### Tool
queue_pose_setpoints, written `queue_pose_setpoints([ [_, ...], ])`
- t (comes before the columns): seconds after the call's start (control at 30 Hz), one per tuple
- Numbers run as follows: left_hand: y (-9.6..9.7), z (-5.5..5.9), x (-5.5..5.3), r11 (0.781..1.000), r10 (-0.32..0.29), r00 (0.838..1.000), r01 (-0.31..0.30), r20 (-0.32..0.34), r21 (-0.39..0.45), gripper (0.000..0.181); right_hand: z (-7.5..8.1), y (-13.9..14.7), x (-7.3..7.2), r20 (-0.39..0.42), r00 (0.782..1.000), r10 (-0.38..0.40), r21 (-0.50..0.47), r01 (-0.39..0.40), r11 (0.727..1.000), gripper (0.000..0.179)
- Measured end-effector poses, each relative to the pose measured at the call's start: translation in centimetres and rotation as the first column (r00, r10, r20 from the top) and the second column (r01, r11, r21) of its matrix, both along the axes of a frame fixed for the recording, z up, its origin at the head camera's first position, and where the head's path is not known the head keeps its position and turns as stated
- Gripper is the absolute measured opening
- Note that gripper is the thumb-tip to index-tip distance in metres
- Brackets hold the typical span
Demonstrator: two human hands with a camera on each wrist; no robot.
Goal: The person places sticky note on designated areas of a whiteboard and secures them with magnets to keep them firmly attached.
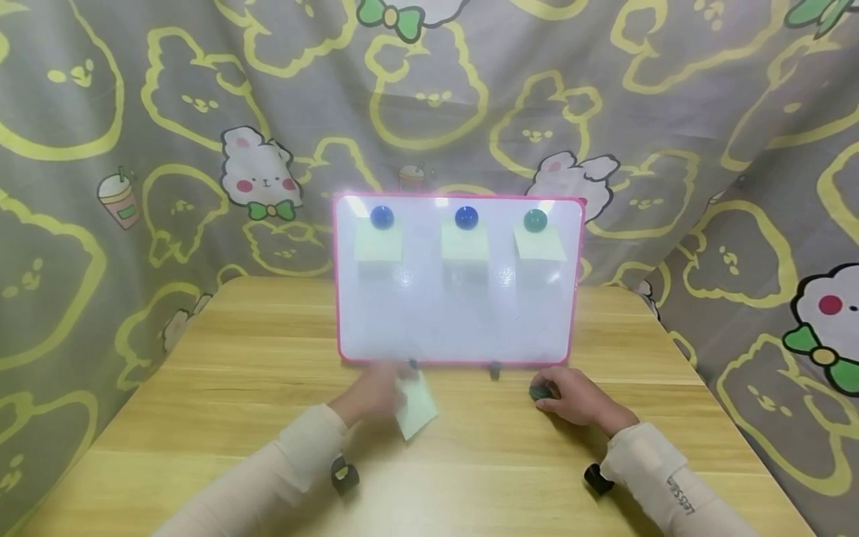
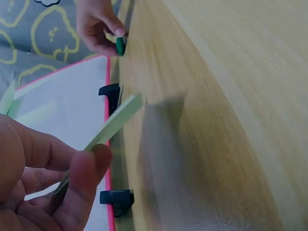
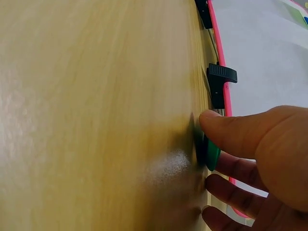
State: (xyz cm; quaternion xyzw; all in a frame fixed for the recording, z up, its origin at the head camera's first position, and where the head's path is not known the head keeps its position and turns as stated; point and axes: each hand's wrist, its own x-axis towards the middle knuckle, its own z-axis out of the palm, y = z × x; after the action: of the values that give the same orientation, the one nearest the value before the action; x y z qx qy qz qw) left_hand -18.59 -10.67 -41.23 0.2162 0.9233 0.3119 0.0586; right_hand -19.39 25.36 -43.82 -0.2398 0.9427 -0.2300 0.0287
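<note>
My left hand (image 1: 372,391), blurred in the head view, holds a pale green sticky note (image 1: 417,409) in front of the whiteboard (image 1: 463,313). In the left wrist view the note (image 2: 115,119) is pinched between thumb and fingers and seen almost edge-on above the table. Near the board's lower right corner, my right hand (image 1: 573,395) has its thumb and fingers on a round green magnet (image 1: 539,392). The right wrist view shows this magnet (image 3: 212,155) between thumb and fingers, low by the tabletop, with the other fingers spread.
On the pink-framed board, two blue magnets (image 1: 466,218) and a green magnet (image 1: 535,221) hold three pale notes (image 1: 379,245) along the top. Black clip feet (image 2: 117,198) support its lower edge on the wooden table (image 1: 268,350). A patterned curtain (image 1: 429,97) hangs behind.
</note>
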Motion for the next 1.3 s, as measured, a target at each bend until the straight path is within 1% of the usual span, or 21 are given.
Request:
queue_pose_setpoints([
  [0.1, 0.0, 0.1, 0.2, 0.998, -0.037, 0.999, 0.037, 0.009, -0.041, 0.044, -0.1, 0.0, 0.0, -0.002, 1.0, -0.006, 0.002, 0.006, 1.0, 0.024],
  [0.23, -0.1, 0.0, 0.3, 0.992, -0.091, 0.996, 0.09, -0.003, -0.086, 0.04, -0.2, -0.1, -0.1, -0.004, 1.0, -0.013, 0.005, 0.013, 1.0, 0.024],
  [0.43, -0.4, -0.7, 0.4, 0.981, -0.138, 0.99, 0.134, -0.023, -0.141, 0.039, -0.2, -0.1, -0.2, 0.008, 1.0, -0.01, 0.002, 0.01, 1.0, 0.026],
  [0.53, -0.5, -1.0, 0.5, 0.968, -0.172, 0.985, 0.165, -0.019, -0.189, 0.039, -0.1, -0.1, -0.2, 0.012, 1.0, -0.002, -0.004, 0.002, 1.0, 0.027],
  [0.7, -0.6, -0.9, 0.9, 0.944, -0.224, 0.975, 0.218, 0.005, -0.247, 0.043, -0.1, -0.2, -0.2, 0.027, 1.0, 0.005, -0.016, -0.005, 1.0, 0.026],
  [0.8, -0.6, -0.8, 1.1, 0.939, -0.227, 0.974, 0.223, 0.014, -0.263, 0.042, -0.2, -0.2, -0.1, 0.029, 1.0, 0.011, -0.014, -0.01, 1.0, 0.026],
  [1.0, -0.6, -0.4, 1.4, 0.948, -0.177, 0.982, 0.187, 0.061, -0.256, 0.039, -0.2, -0.2, 0.0, 0.035, 0.999, 0.027, -0.025, -0.026, 0.999, 0.026],
  [1.1, -0.7, -0.2, 1.4, 0.949, -0.187, 0.981, 0.194, 0.051, -0.249, 0.04, -0.1, -0.3, 0.0, 0.04, 0.999, 0.032, -0.03, -0.031, 0.999, 0.026],
  [1.2, -0.8, -0.1, 1.4, 0.949, -0.203, 0.979, 0.206, 0.037, -0.24, 0.044, 0.0, -0.3, 0.0, 0.044, 0.998, 0.035, -0.035, -0.034, 0.999, 0.025],
  [1.3, -0.9, -0.2, 1.4, 0.953, -0.211, 0.977, 0.211, 0.025, -0.215, 0.045, 0.1, -0.4, 0.0, 0.046, 0.998, 0.038, -0.042, -0.036, 0.998, 0.024],
])
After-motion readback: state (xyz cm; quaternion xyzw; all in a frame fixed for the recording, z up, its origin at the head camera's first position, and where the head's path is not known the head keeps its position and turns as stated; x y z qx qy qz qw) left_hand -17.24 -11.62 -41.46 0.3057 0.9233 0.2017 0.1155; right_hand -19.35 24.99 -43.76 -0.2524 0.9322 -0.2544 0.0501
